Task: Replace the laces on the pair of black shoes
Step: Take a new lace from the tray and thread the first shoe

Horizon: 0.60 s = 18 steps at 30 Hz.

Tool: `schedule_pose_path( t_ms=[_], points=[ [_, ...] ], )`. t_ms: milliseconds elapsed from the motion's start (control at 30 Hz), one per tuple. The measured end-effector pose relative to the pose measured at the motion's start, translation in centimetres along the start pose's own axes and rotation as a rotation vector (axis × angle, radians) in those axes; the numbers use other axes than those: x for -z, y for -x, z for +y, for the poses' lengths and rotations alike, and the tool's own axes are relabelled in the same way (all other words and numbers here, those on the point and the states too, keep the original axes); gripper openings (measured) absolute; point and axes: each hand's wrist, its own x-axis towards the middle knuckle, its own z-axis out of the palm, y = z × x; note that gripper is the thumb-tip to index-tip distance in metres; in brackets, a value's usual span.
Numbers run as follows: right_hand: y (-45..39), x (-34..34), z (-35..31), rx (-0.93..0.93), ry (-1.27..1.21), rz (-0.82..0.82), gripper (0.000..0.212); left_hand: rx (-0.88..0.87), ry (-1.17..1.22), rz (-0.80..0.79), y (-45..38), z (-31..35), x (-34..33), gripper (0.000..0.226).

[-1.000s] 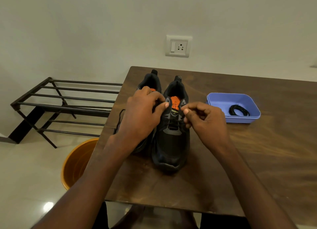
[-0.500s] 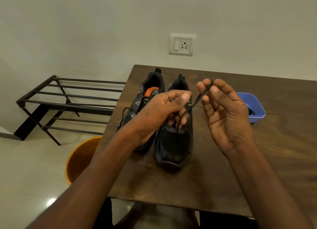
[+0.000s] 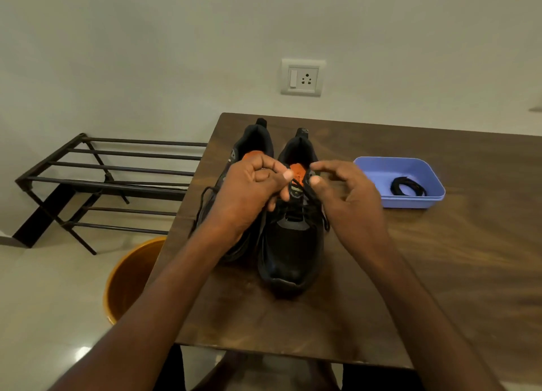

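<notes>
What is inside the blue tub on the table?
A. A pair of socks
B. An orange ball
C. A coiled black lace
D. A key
C: the blue tub sits on the table to the right of the shoes and holds a coiled black lace.

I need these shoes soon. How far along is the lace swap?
Early. Nothing looks finished: both shoes still carry laces. In hand: the left hand and right hand work the lace at the top of the right shoe. Left: strip that one, then the left shoe, whose lace end hangs loose, and thread the coiled lace waiting in the blue tray.
</notes>
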Motion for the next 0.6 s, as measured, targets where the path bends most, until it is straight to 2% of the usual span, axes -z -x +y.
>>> schedule_pose_path(
  t_ms=[33, 100, 267, 433, 600],
  points=[
    [0.2, -0.5, -0.3, -0.011, -0.113, -0.076, 0.017, -0.014, -0.001, 0.004, 0.0, -0.1, -0.2, 0.021],
    [0.5, -0.9, -0.5, -0.046, -0.159, -0.13, 0.014, -0.031, -0.003, 0.024, 0.0, -0.2, -0.3, 0.019],
    [0.2, -0.7, 0.5, -0.182, -0.06, 0.048, 0.012, -0.072, -0.123, 0.097, -0.5, -0.7, 0.0, 0.008],
    [0.2, -1.6, 0.6, -0.055, -0.046, -0.032, 0.022, -0.162, -0.269, 0.065, -0.2, -0.9, -0.3, 0.009],
    [0.3, -2.5, 0.8, -0.044, 0.008, 0.05, 0.014, -0.256, -0.395, 0.046, -0.1, -0.8, -0.5, 0.009]
  ],
)
